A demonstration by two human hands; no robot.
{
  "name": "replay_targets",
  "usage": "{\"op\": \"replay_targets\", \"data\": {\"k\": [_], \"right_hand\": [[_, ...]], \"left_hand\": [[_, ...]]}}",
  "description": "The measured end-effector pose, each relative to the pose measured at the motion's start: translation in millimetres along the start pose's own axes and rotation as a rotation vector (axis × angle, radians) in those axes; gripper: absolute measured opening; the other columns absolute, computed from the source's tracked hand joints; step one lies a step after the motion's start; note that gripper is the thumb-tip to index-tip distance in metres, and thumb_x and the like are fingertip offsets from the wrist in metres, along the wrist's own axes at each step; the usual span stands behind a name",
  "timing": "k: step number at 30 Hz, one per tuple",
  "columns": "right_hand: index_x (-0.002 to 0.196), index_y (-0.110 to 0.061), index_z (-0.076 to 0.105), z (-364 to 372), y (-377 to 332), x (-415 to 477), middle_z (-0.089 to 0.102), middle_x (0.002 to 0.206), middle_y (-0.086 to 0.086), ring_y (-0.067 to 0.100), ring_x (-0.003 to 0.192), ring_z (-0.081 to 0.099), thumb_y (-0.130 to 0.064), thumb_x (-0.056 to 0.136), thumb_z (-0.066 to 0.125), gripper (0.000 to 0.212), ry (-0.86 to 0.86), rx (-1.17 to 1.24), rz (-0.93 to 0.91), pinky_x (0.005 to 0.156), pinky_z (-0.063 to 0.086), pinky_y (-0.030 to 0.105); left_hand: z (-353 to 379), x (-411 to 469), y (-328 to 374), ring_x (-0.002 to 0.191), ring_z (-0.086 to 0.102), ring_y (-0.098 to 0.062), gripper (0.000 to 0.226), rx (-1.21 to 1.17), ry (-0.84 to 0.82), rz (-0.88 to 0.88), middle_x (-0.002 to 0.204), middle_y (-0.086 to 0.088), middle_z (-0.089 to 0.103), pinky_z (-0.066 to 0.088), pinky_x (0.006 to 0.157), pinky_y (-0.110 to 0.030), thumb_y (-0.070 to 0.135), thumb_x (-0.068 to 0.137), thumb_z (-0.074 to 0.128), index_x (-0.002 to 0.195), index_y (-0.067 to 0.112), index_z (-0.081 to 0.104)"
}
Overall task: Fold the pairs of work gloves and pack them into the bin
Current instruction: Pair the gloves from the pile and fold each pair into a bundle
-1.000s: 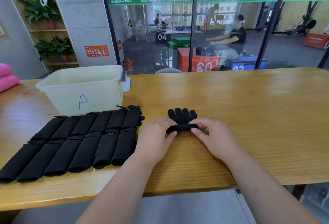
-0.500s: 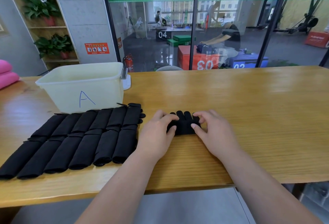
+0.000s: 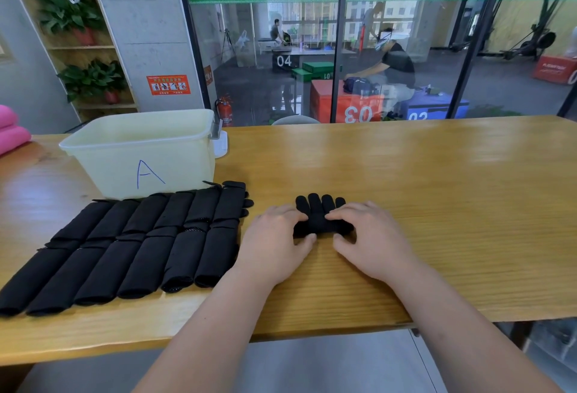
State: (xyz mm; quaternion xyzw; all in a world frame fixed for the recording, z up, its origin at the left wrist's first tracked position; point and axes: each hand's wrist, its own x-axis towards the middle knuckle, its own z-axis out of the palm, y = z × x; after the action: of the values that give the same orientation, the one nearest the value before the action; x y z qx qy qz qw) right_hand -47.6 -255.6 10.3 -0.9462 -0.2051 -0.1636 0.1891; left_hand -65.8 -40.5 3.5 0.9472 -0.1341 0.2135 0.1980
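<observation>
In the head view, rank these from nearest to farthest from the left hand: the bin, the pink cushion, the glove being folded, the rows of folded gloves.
1. The glove, under the fingers of the left hand, on its right.
2. The folded gloves, just left of the hand.
3. The bin, behind those rows.
4. The pink cushion, at the table's far left.

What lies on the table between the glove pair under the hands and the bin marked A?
Only the right end of the laid-out gloves, flat before the bin. The left hand and right hand grip the glove pair; lifted, it should clear them.
</observation>
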Motion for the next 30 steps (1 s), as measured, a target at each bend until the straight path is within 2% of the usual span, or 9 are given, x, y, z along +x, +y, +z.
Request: {"op": "replay_targets", "data": {"k": [4, 9, 14, 20, 21, 23, 25, 27, 30], "right_hand": [[0.137, -0.041, 0.064, 2.0, 6.8, -0.2, 0.065, 0.127, -0.024, 0.009, 0.117, 0.049, -0.030, 0.095, 0.068, 0.044, -0.006, 0.110, 0.044, 0.100, 0.048, 0.034], [0.146, -0.045, 0.055, 1.0, 13.4, 0.3, 0.060, 0.122, -0.039, -0.002, 0.118, 0.048, -0.028, 0.101, 0.068, 0.050, -0.034, 0.287, 0.094, 0.104, 0.041, 0.026], [0.146, -0.048, 0.053, 1.3, 15.2, 1.9, 0.066, 0.122, -0.037, -0.004, 0.112, 0.052, -0.035, 0.103, 0.064, 0.047, -0.021, 0.373, 0.127, 0.098, 0.042, 0.029], [0.141, -0.047, 0.058, 0.1, 15.2, 1.0, 0.070, 0.123, -0.016, -0.004, 0.116, 0.060, -0.043, 0.101, 0.066, 0.042, 0.004, 0.559, 0.213, 0.099, 0.046, 0.026], [0.140, -0.047, 0.059, -0.5, 14.4, 0.9, 0.069, 0.120, -0.015, -0.002, 0.111, 0.062, -0.045, 0.101, 0.066, 0.040, 0.010, 0.560, 0.227, 0.095, 0.047, 0.024], [0.135, -0.046, 0.063, -1.1, 12.8, 1.0, 0.070, 0.112, -0.018, 0.001, 0.089, 0.064, -0.049, 0.099, 0.067, 0.036, 0.033, 0.512, 0.247, 0.081, 0.047, 0.020], [0.128, -0.042, 0.068, 0.1, 11.8, 1.5, 0.068, 0.104, -0.020, 0.003, 0.076, 0.061, -0.050, 0.098, 0.068, 0.031, 0.094, 0.396, 0.251, 0.071, 0.044, 0.020], [0.121, -0.038, 0.070, 1.9, 11.2, 2.0, 0.066, 0.101, -0.019, 0.002, 0.071, 0.061, -0.049, 0.097, 0.070, 0.026, 0.173, 0.299, 0.241, 0.070, 0.044, 0.020], [0.109, -0.032, 0.074, 4.3, 10.7, 3.1, 0.064, 0.099, -0.016, 0.000, 0.068, 0.061, -0.041, 0.097, 0.074, 0.015, 0.255, 0.224, 0.213, 0.070, 0.043, 0.013]], "left_hand": [[1.3, -0.5, -4.0, 0.122, 0.056, -0.010, 0.040, 0.002, -0.016, 0.002, 0.143, 0.017, 0.056, 0.051, 0.101, -0.036, 0.041, 0.101, 0.065, 0.138, 0.027, 0.068], [2.7, 0.9, -3.6, 0.123, 0.054, -0.012, 0.036, 0.008, 0.001, 0.005, 0.139, 0.016, 0.059, 0.048, 0.102, -0.032, 0.034, 0.105, 0.061, 0.140, 0.026, 0.066], [-4.0, 0.1, -3.3, 0.123, 0.052, -0.008, 0.039, -0.137, 0.010, -0.084, 0.133, 0.016, 0.066, 0.048, 0.104, -0.033, 0.036, 0.106, 0.059, 0.144, 0.032, 0.060], [-8.1, -2.5, -2.9, 0.099, 0.049, -0.001, 0.040, -0.261, -0.004, -0.210, 0.127, 0.015, 0.064, 0.039, 0.085, -0.022, 0.053, 0.105, 0.054, 0.145, 0.045, 0.053], [-8.2, -2.2, -3.2, 0.097, 0.049, 0.000, 0.039, -0.264, -0.004, -0.222, 0.125, 0.014, 0.065, 0.039, 0.083, -0.021, 0.054, 0.105, 0.053, 0.144, 0.046, 0.054], [-7.7, -1.6, -3.3, 0.098, 0.051, -0.002, 0.039, -0.238, 0.003, -0.230, 0.122, 0.012, 0.065, 0.041, 0.082, -0.023, 0.055, 0.106, 0.052, 0.143, 0.044, 0.055], [-5.1, -1.1, -3.6, 0.108, 0.055, -0.009, 0.039, -0.190, 0.039, -0.217, 0.123, 0.012, 0.063, 0.049, 0.090, -0.030, 0.052, 0.106, 0.053, 0.141, 0.038, 0.058], [-1.9, 0.7, -4.6, 0.112, 0.055, -0.010, 0.036, -0.148, 0.097, -0.179, 0.123, 0.013, 0.059, 0.053, 0.094, -0.036, 0.047, 0.105, 0.056, 0.137, 0.032, 0.063], [-1.5, 2.1, -4.3, 0.114, 0.051, -0.011, 0.029, -0.089, 0.169, -0.061, 0.124, 0.011, 0.055, 0.048, 0.096, -0.033, 0.039, 0.103, 0.061, 0.130, 0.029, 0.068]]}}
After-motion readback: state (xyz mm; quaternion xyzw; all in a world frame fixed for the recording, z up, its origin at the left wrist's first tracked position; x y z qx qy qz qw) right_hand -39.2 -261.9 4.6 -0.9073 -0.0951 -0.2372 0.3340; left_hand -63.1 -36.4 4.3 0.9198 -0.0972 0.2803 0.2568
